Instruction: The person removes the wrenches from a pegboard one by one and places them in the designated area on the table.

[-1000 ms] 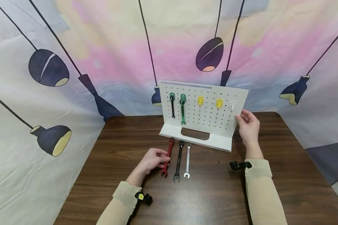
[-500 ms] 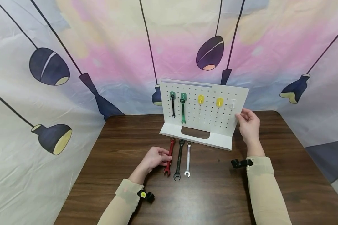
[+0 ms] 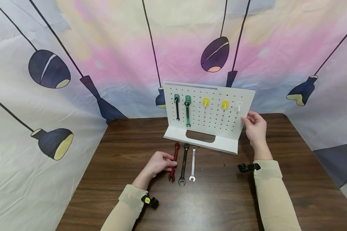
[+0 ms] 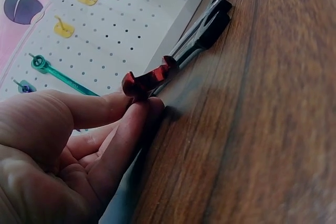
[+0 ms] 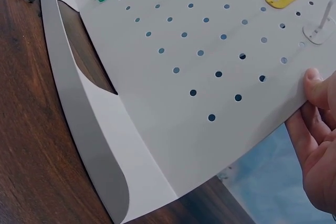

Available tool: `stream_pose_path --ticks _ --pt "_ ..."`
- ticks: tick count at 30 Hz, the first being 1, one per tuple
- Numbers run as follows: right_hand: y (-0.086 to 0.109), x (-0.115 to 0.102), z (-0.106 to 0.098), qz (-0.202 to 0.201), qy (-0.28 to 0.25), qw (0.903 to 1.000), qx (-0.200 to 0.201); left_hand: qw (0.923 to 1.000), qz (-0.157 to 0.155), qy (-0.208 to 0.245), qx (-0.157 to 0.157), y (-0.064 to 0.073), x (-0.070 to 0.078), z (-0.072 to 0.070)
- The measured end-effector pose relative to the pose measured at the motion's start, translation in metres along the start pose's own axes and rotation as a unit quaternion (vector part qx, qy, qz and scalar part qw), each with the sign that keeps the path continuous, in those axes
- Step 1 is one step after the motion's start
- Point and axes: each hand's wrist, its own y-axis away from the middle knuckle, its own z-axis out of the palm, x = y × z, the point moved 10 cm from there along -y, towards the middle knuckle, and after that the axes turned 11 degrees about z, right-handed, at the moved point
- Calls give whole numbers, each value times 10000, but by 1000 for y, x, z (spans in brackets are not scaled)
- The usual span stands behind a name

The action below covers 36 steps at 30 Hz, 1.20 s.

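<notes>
With the left hand (image 3: 159, 163), pinches a red wrench (image 3: 175, 155) near the middle of the head view, open end toward the bottom of the frame, fingers covering part of the handle; impossible to tell whether touching the table (image 3: 214, 199). Right of center, grips the side edge of a white pegboard (image 3: 214, 118) with the right hand (image 3: 255, 128), thumb on the front face. Wears a black wrist device (image 3: 154, 203) below the left hand, its yellow label (image 3: 147, 200) too small to read. Equally illegible: faint lettering on the handle of a black wrench (image 3: 183, 164), just right of the red one. Next in line, a silver wrench (image 3: 193, 164), with the pegboard's base just above in the frame. At the board's upper left, on green hooks (image 3: 188, 98), a small dark wrench (image 3: 177, 110) and a green wrench (image 3: 187, 117); farther right, two yellow hooks (image 3: 206, 102) and a clear hook (image 3: 239, 106). In the left wrist view, hides the green wrench's lower end behind the left hand. Across the upper frame, a pastel cloth (image 3: 118, 38) printed with dark lamps (image 3: 219, 59).
</notes>
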Motion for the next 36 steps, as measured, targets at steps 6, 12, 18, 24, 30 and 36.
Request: stream_pose_path --ticks 6,12,18,24,30,36 --pt "-2 2 -3 74 -5 10000 -3 9998 -39 -168 23 0 1 -1" --pt "-3 0 -2 44 -46 10000 -21 9990 -3 -456 2 0 5 -3" --pt "-2 -1 -1 14 -33 10000 -31 9986 12 -533 41 0 7 -4" --pt "-1 -1 -1 -32 -29 10000 -30 9984 -35 -552 102 0 6 -4" --pt "-1 -1 -1 -43 -4 10000 -69 9981 -17 -605 137 0 5 -6" --pt "-2 0 0 -11 22 9999 -140 9971 15 -726 247 1 6 -9"
